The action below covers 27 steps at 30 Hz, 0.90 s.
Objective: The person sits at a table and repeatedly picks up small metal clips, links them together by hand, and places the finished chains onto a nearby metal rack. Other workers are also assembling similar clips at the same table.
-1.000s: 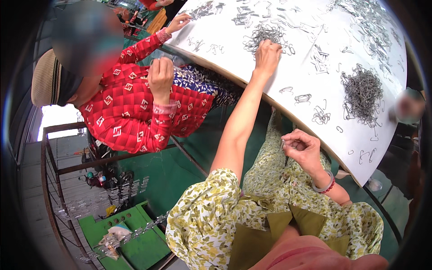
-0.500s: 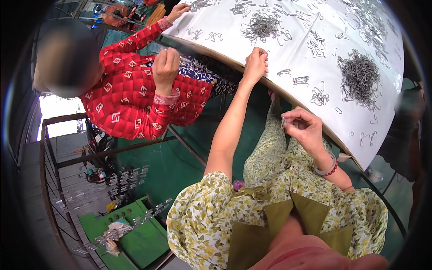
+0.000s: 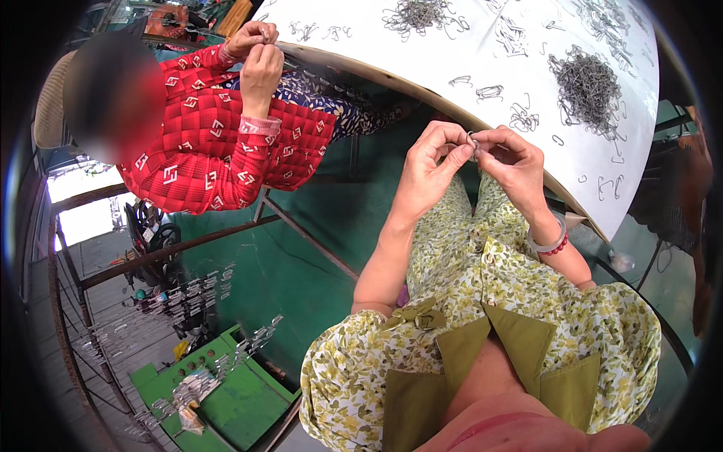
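Note:
My left hand (image 3: 431, 169) and my right hand (image 3: 516, 166) meet fingertip to fingertip above my lap, just off the edge of the white-covered table (image 3: 452, 56). Both are closed in a pinch. A small bent wire hook (image 3: 471, 138) shows between them, held in the left fingertips. The right thumb and finger grip a small metal piece, largely covered by the fingers. On the table lie a big heap of wire hooks (image 3: 589, 94), a small cluster (image 3: 523, 118) and a few loose wire pieces (image 3: 489, 92).
At the left, a person in a red patterned jacket (image 3: 196, 143) works with both hands (image 3: 260, 71) near the table edge. A rusty metal frame (image 3: 173, 248), rows of hanging metal pieces (image 3: 192, 297) and a green bench (image 3: 248, 399) are at lower left.
My left hand has come back from the table edge to meet my right hand, which has moved up slightly. The other person's hands have come together. The view has shifted a little.

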Each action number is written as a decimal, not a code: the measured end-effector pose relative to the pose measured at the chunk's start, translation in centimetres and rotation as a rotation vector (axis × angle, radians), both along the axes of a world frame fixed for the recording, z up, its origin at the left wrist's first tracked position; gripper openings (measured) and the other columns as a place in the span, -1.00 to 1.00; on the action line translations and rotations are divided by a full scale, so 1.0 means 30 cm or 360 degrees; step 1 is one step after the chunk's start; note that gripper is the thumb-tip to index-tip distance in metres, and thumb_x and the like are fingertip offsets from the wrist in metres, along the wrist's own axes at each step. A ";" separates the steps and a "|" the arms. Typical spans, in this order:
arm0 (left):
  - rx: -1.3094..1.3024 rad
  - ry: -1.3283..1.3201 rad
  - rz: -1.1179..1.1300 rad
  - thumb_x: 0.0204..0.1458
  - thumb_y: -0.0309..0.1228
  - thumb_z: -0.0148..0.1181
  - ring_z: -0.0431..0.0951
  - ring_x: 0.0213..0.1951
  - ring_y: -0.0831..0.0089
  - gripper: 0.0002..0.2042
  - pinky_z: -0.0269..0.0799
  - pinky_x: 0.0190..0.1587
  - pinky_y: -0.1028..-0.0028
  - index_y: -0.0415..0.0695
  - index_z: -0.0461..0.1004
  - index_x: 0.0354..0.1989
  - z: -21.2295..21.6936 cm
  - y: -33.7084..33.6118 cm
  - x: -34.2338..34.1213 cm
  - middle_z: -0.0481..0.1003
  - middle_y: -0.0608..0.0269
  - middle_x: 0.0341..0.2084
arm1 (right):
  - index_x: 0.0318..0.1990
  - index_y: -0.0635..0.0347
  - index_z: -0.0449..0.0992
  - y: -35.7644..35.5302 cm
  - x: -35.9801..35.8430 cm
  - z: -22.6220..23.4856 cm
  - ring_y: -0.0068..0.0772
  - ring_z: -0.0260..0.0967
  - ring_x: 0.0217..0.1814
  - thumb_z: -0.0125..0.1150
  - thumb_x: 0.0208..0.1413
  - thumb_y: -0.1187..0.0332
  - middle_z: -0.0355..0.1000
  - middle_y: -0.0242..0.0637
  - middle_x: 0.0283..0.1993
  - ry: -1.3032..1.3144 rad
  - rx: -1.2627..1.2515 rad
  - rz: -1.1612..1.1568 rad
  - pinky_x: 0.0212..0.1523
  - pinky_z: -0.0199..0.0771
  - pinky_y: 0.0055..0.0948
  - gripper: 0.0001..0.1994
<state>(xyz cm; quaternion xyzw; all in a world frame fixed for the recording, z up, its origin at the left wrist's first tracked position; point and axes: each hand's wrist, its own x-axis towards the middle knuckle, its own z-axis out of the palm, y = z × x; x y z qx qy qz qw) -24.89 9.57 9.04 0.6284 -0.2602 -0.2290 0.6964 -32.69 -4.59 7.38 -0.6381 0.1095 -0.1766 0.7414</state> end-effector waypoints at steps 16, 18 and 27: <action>-0.0096 -0.0111 0.0531 0.19 -0.55 0.04 0.51 -0.18 0.47 -0.93 0.38 -0.03 0.51 -0.28 0.34 -0.22 -0.021 0.032 -0.017 0.50 0.13 -0.31 | -0.11 0.22 0.59 -0.112 0.188 0.038 -0.61 0.39 -0.43 0.25 0.00 0.56 0.49 -0.26 -0.44 -0.0154 -0.0815 -0.0093 -0.40 0.39 -0.57 -0.75; -0.0004 -0.0160 0.0546 0.19 -0.55 0.04 0.51 -0.18 0.47 -0.93 0.38 -0.03 0.50 -0.29 0.34 -0.22 -0.030 0.063 -0.002 0.50 0.13 -0.31 | -0.23 0.27 0.61 -0.193 0.368 0.042 -0.45 0.47 -0.39 0.22 0.07 0.43 0.52 -0.19 -0.40 0.0004 -0.1092 -0.0062 -0.35 0.43 -0.51 -0.85; 0.0100 -0.0185 0.0644 0.16 -0.58 0.07 0.51 -0.18 0.45 -0.92 0.41 -0.04 0.46 -0.30 0.37 -0.20 -0.037 0.177 -0.006 0.50 0.16 -0.31 | -0.39 0.26 0.55 -0.266 0.807 -0.273 -0.08 0.45 -0.22 0.22 -0.03 0.32 0.46 -0.12 -0.27 0.0477 -0.2145 -0.0162 -0.20 0.47 -0.20 -0.83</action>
